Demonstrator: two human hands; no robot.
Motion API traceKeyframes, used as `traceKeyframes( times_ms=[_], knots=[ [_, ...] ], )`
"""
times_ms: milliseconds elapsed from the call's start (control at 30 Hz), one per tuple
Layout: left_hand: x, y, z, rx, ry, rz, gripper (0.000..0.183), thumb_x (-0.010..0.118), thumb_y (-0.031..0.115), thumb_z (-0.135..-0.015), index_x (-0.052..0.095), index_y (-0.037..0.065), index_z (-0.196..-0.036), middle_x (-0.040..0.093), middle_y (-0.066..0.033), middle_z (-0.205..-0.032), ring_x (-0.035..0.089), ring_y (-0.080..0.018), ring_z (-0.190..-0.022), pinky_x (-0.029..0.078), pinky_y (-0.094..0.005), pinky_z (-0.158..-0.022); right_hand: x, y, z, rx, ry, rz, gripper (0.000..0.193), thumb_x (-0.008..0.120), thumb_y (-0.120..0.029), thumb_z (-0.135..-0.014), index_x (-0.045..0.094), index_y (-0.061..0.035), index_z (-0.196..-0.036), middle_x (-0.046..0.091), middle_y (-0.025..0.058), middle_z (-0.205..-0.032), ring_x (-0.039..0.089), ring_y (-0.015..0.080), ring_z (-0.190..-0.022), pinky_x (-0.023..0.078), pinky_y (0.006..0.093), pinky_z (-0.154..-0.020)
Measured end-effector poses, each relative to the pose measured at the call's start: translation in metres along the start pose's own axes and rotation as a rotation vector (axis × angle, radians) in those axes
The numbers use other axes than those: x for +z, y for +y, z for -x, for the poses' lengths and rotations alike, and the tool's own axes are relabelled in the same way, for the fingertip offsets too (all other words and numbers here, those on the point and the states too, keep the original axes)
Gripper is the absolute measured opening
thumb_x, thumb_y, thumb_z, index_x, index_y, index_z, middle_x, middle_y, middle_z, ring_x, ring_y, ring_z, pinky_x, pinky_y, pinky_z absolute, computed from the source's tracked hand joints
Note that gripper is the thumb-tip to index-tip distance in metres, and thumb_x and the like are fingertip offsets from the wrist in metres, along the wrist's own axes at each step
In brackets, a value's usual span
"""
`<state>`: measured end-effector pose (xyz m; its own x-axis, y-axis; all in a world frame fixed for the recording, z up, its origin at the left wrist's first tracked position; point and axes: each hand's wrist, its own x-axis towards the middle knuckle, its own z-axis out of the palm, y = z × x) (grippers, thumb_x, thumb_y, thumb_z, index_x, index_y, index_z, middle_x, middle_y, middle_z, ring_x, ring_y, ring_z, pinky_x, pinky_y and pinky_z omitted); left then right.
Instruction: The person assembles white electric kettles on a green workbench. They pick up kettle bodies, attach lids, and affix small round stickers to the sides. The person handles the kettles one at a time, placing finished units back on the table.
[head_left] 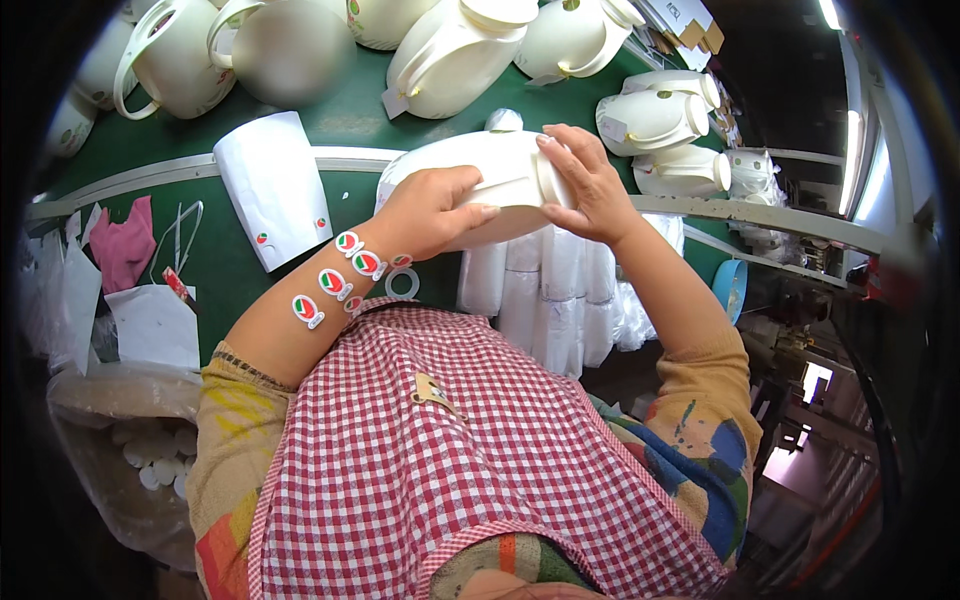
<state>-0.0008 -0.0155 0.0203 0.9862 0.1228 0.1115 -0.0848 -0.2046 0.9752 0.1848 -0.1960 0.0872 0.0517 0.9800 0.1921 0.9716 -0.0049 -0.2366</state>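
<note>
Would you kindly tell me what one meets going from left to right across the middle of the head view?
Crumpled pink cloth → white paper sheet with red-and-green stickers → person's bare left hand → bare right hand → blue round-rimmed container.

On my feed, the middle of the green bench (350,128) reads bright and evenly lit; shadows soft. I log tube lights (849,165) glaring at upper right, blown-out bright patches (779,465) at lower right amid dimness. Pale jug (505,155) washes toward white on top. Round blurred patch (293,52) at upper left. Fisheye bends the bench rail (350,159); corners fall to black.
</note>
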Motion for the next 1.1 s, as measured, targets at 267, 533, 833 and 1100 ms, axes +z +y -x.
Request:
traceKeyframes(
  times_ms=[267, 533, 833, 1100],
  knots=[
    [0.031, 0.013, -0.013, -0.046, 0.132, -0.181, 0.034, 0.06, 0.034, -0.086, 0.061, 0.001, -0.093, 0.066, -0.0218, -0.088, 0.063, -0.0386, -0.08, 0.049, -0.0456, -0.074, 0.011, -0.016, -0.025, 0.477, 0.134, 0.116, 0.044, 0.062, -0.034, -0.083, 0.062, -0.0082, -0.118, 0.057, 0.0146, -0.12, 0.051, 0.0316, -0.113, 0.043, 0.04, -0.092],
    [0.03, 0.002, -0.019, -0.147, 0.145, 0.011, 0.028, 0.059, 0.029, -0.084, 0.047, 0.003, -0.082, 0.059, -0.0197, -0.08, 0.056, -0.0323, -0.077, 0.046, -0.0401, -0.066, -0.012, -0.14, -0.037, -0.015, 0.053, 0.042, 0.024, 0.076, -0.015, -0.071, 0.068, -0.0119, -0.094, 0.061, 0.0037, -0.099, 0.057, 0.0234, -0.1, 0.034, 0.0423, -0.098],
    [0.036, -0.013, -0.029, -0.261, 0.267, 0.057, 0.03, 0.062, 0.027, -0.085, 0.048, 0.0, -0.086, 0.062, -0.024, -0.087, 0.06, -0.0325, -0.076, 0.049, -0.0402, -0.067, -0.001, -0.139, -0.034, -0.033, 0.165, -0.056, 0.009, 0.071, -0.012, -0.074, 0.065, -0.0107, -0.081, 0.06, 0.001, -0.094, 0.057, 0.0213, -0.094, 0.037, 0.0386, -0.091],
    [0.019, 0.042, -0.023, -0.536, 0.191, 0.781, 0.021, 0.05, 0.003, -0.091, 0.052, -0.007, -0.109, 0.061, -0.0186, -0.098, 0.064, -0.0262, -0.083, 0.054, -0.0375, -0.068, -0.01, -0.134, -0.02, 0.094, 0.256, -0.266, 0.009, 0.071, -0.008, -0.075, 0.064, -0.0078, -0.081, 0.063, 0.0044, -0.086, 0.059, 0.0241, -0.087, 0.04, 0.0364, -0.083]
  ],
)
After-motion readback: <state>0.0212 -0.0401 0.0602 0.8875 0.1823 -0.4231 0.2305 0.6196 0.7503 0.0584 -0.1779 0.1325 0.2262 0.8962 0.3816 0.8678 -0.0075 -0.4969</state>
